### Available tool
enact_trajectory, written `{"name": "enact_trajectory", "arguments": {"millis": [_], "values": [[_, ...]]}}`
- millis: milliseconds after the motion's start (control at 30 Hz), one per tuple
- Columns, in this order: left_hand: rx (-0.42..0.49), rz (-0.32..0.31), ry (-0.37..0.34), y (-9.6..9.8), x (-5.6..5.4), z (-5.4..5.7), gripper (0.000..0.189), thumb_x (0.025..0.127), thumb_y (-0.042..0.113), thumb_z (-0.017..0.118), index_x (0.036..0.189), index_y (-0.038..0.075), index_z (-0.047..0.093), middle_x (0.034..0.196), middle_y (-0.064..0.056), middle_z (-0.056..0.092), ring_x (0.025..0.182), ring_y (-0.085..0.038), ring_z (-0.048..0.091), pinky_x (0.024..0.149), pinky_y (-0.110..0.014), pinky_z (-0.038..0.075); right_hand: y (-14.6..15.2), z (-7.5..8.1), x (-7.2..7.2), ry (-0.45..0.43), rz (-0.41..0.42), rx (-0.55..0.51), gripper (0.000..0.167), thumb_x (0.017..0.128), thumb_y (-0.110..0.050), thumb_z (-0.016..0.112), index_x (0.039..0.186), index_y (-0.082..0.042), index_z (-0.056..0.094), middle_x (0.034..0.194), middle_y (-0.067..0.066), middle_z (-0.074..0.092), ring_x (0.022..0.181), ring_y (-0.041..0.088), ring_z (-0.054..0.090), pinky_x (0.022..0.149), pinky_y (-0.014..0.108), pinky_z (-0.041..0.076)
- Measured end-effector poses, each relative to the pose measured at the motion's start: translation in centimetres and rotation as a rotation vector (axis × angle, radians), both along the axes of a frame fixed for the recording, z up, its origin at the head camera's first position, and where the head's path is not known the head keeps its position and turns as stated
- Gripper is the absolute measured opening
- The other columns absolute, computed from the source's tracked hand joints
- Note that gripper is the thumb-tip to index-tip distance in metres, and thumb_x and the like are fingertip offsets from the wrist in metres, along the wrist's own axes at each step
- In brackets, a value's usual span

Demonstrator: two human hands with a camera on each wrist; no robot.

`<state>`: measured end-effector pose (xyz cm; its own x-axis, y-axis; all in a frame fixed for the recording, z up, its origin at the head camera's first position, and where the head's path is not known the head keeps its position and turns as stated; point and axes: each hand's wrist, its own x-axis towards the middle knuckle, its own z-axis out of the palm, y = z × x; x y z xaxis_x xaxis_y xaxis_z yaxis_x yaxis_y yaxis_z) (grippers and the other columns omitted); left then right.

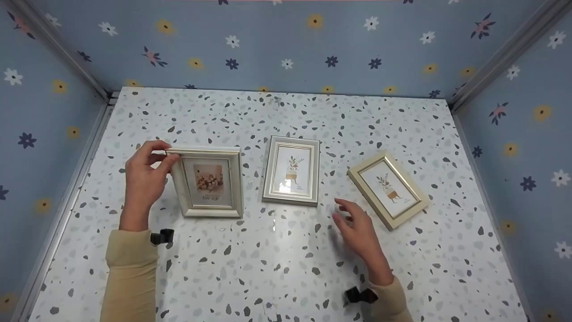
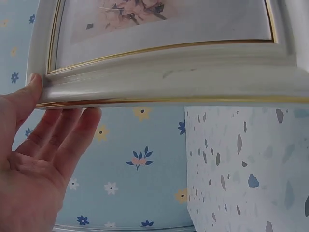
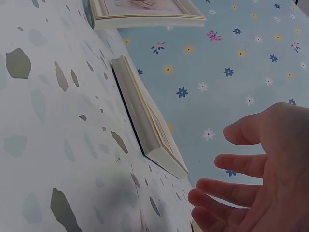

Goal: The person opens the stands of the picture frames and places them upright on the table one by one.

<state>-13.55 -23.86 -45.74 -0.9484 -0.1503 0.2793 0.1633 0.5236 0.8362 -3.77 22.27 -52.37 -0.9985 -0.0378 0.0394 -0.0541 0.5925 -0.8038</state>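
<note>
My left hand (image 1: 147,174) pinches the upper left corner of a cream picture frame (image 1: 178,183) with gold trim and a flower picture inside. That frame stands raised on the speckled table; in the left wrist view its moulding (image 2: 169,82) sits between thumb and fingers. My right hand (image 1: 359,228) hovers over the table with loosely bent fingers and nothing in them. It is between a silver-edged frame (image 1: 290,199) lying flat in the middle and a pale gold frame (image 1: 409,219) lying turned at the right. Both flat frames show a plant-in-pot print.
The white speckled table (image 1: 250,277) is bounded by blue flowered panels (image 1: 268,44) at the back and both sides. Metal rails (image 1: 67,49) run along the corners. Black straps (image 1: 161,236) sit at the wrists, by the beige sleeves.
</note>
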Motion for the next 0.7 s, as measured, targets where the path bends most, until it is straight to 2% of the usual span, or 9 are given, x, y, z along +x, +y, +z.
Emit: {"name": "enact_trajectory", "arguments": {"millis": [167, 400, 567, 700], "values": [[0.046, -0.006, 0.082, 0.5, 0.5, -0.2, 0.026, 0.093, 0.014, 0.072, 0.115, 0.002, 0.066, 0.110, -0.001, 0.065, 0.093, -0.003, 0.064, 0.068, -0.016, 0.050, -0.6, -0.1, 0.3, 0.020, 0.054, -0.026, 0.039, 0.097, -0.013, 0.066, 0.135, -0.002, 0.059, 0.132, 0.013, 0.060, 0.117, 0.030, 0.058, 0.093, 0.048, 0.052], [0.084, -0.017, 0.166, 1.3, 0.9, -0.1, 0.025, 0.091, 0.003, 0.071, 0.115, -0.003, 0.064, 0.110, -0.008, 0.065, 0.093, -0.005, 0.063, 0.068, -0.012, 0.051, -1.4, -0.5, 0.7, 0.029, 0.097, -0.007, 0.039, 0.097, -0.015, 0.067, 0.134, -0.006, 0.060, 0.131, 0.010, 0.061, 0.116, 0.027, 0.059, 0.093, 0.048, 0.052], [0.136, -0.086, 0.241, 1.9, 1.2, 0.5, 0.026, 0.090, -0.008, 0.067, 0.115, -0.009, 0.061, 0.110, -0.012, 0.063, 0.097, -0.009, 0.064, 0.069, -0.015, 0.054, -1.5, -0.5, 0.8, 0.039, 0.112, 0.024, 0.039, 0.097, -0.016, 0.067, 0.135, -0.009, 0.060, 0.130, 0.009, 0.061, 0.115, 0.027, 0.060, 0.091, 0.047, 0.052], [0.190, -0.155, 0.285, 2.0, 0.9, 0.1, 0.030, 0.087, -0.013, 0.067, 0.116, -0.007, 0.064, 0.109, -0.014, 0.063, 0.097, -0.013, 0.066, 0.067, -0.018, 0.055, -1.5, -0.4, 0.8, 0.038, 0.108, 0.022, 0.039, 0.097, -0.015, 0.067, 0.134, -0.008, 0.060, 0.128, 0.010, 0.062, 0.113, 0.028, 0.061, 0.090, 0.047, 0.053]]}}
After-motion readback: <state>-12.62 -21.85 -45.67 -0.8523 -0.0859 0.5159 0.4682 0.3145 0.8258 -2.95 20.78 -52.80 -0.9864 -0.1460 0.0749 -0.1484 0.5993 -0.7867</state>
